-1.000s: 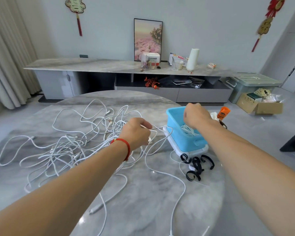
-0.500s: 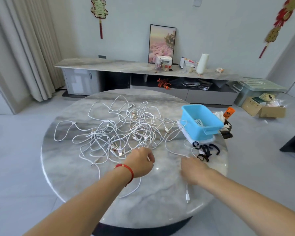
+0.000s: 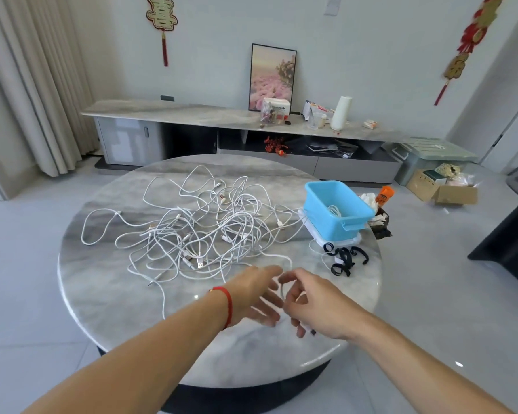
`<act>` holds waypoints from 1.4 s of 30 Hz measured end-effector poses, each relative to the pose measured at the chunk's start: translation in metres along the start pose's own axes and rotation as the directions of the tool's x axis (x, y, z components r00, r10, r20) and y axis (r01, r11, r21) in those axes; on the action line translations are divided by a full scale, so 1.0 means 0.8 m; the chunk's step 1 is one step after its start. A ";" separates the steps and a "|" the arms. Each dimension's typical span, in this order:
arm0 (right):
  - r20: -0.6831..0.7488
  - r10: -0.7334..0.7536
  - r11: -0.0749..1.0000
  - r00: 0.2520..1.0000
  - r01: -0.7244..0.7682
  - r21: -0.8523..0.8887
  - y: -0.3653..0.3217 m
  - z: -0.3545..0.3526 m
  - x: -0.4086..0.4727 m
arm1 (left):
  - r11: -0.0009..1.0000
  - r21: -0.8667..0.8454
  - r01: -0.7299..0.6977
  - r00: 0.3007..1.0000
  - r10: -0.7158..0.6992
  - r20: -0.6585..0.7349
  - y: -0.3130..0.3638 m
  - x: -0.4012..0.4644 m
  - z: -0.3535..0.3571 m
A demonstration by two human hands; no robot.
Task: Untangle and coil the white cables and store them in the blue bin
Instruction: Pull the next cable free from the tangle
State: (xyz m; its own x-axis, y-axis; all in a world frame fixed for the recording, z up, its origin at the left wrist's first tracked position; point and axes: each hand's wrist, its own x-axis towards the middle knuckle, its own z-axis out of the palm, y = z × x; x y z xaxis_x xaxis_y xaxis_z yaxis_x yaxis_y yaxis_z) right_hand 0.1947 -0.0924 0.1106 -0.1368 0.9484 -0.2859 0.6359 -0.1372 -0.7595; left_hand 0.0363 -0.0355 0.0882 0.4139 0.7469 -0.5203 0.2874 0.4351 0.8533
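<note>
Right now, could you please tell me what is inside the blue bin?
Inside the blue bin, a bit of white cable shows against the far wall. The near wall hides the bin's floor, so whether more lies there cannot be seen.

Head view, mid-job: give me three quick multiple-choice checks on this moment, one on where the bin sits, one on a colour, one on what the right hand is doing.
1. Where does the blue bin stand on the round marble table?
A. near its right edge
B. at its centre
C. at its near edge

2. What colour is the band on the left wrist?
A. black
B. red
C. white

3. What is the state of the right hand?
A. flat on the table
B. inside the bin
C. fingers curled round a white cable

Answers:
1. A: the bin sits to the right of the cable tangle, close to the table's right rim.
2. B: a red wristband circles the wrist behind the left hand.
3. C: a white cable runs from the tangle into its curled fingers.
</note>
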 end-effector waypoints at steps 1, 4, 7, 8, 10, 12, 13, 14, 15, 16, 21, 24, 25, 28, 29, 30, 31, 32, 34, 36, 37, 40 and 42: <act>0.060 -0.042 0.999 0.997 0.041 0.029 -0.005 0.000 -0.004 | 0.994 -0.106 0.015 1.000 -0.013 0.024 0.004 -0.001 0.000; 0.334 -0.062 0.996 0.940 0.036 0.083 -0.008 -0.005 -0.012 | 0.942 -0.333 -0.049 0.995 0.018 -0.094 0.010 0.004 -0.004; 0.436 0.104 0.993 0.894 -0.119 0.008 0.007 -0.017 -0.009 | 0.837 -0.532 -0.126 0.983 0.031 -0.183 0.017 0.013 -0.014; 0.396 0.153 0.988 0.905 -0.155 -0.026 0.014 -0.019 -0.003 | 0.842 -0.514 -0.163 0.976 0.061 -0.210 0.018 0.015 -0.017; 0.268 0.177 0.979 0.947 -0.196 0.048 0.025 -0.018 0.011 | 0.912 -0.331 -0.241 0.960 0.173 -0.222 0.017 0.014 -0.019; 0.137 0.218 0.889 0.966 -0.254 0.381 0.030 -0.021 0.031 | 0.952 -0.098 -0.289 0.952 0.275 -0.136 0.012 0.010 -0.017; 0.105 0.259 0.790 0.960 -0.273 0.549 0.030 -0.025 0.039 | 0.954 0.011 -0.299 0.951 0.299 -0.081 0.009 0.009 -0.017; 0.095 0.291 0.682 0.952 -0.276 0.678 0.030 -0.029 0.045 | 0.938 0.137 -0.318 0.946 0.323 -0.021 0.006 0.006 -0.017; 0.101 0.309 0.589 0.946 -0.274 0.760 0.027 -0.033 0.050 | 0.898 0.274 -0.344 0.938 0.344 0.050 0.003 0.004 -0.016; 0.108 0.316 0.530 0.943 -0.270 0.804 0.026 -0.035 0.055 | 0.840 0.392 -0.375 0.927 0.351 0.134 0.001 0.000 -0.014; -0.104 0.422 0.629 0.901 -0.208 0.749 0.022 -0.023 0.073 | 0.645 0.582 -0.496 0.853 0.236 0.466 -0.004 -0.011 0.003; -0.292 0.278 0.898 0.915 -0.139 0.417 0.019 -0.022 0.067 | 0.779 0.496 -0.384 0.899 0.193 0.393 0.000 -0.005 -0.002; -0.339 0.176 0.974 0.924 -0.112 0.199 0.017 -0.025 0.062 | 0.873 0.373 -0.314 0.930 0.203 0.306 0.001 0.000 -0.007; -0.208 -0.039 0.965 0.977 -0.018 -0.263 -0.001 -0.025 0.033 | 0.983 -0.050 -0.174 0.980 0.178 0.086 0.007 0.016 -0.022; -0.105 -0.045 0.955 0.993 0.012 -0.297 -0.005 -0.021 0.022 | 0.974 -0.187 -0.125 0.987 0.141 0.075 0.008 0.022 -0.023; 0.000 -0.034 0.944 0.999 0.032 -0.328 -0.009 -0.017 0.011 | 0.953 -0.291 -0.088 0.990 0.115 0.077 0.010 0.026 -0.023; 0.098 -0.022 0.928 0.995 0.056 -0.367 -0.011 -0.012 0.002 | 0.929 -0.362 -0.074 0.992 0.107 0.073 0.013 0.029 -0.022; 0.174 -0.007 0.916 0.985 0.076 -0.393 -0.012 -0.009 -0.004 | 0.908 -0.409 -0.084 0.991 0.118 0.058 0.017 0.032 -0.020; 0.273 0.016 0.947 0.962 0.072 -0.312 -0.013 -0.005 -0.007 | 0.900 -0.407 -0.155 0.986 0.164 -0.013 0.022 0.038 -0.013; 0.243 0.037 0.995 0.969 -0.014 -0.094 -0.006 -0.009 0.002 | 0.947 -0.193 -0.259 0.962 0.235 -0.139 0.021 0.043 -0.009; 0.191 0.062 0.997 0.980 -0.069 0.030 -0.001 -0.014 0.008 | 0.957 -0.050 -0.287 0.942 0.272 -0.198 0.021 0.041 -0.009; 0.118 0.140 0.915 0.983 -0.174 0.364 0.012 -0.030 0.020 | 0.918 0.239 -0.318 0.898 0.372 -0.236 0.021 0.027 -0.006; 0.132 0.167 0.839 0.977 -0.211 0.502 0.012 -0.034 0.026 | 0.874 0.329 -0.357 0.897 0.419 -0.140 0.021 0.014 -0.004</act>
State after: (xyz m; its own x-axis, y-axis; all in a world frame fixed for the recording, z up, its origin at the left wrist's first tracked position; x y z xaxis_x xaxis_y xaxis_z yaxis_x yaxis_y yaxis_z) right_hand 0.2189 -0.0660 0.1133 -0.1278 0.8661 -0.4832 0.1812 -0.4586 -0.8700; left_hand 0.0429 -0.0181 0.0971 0.3709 0.9228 -0.1040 0.3873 -0.0520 0.9205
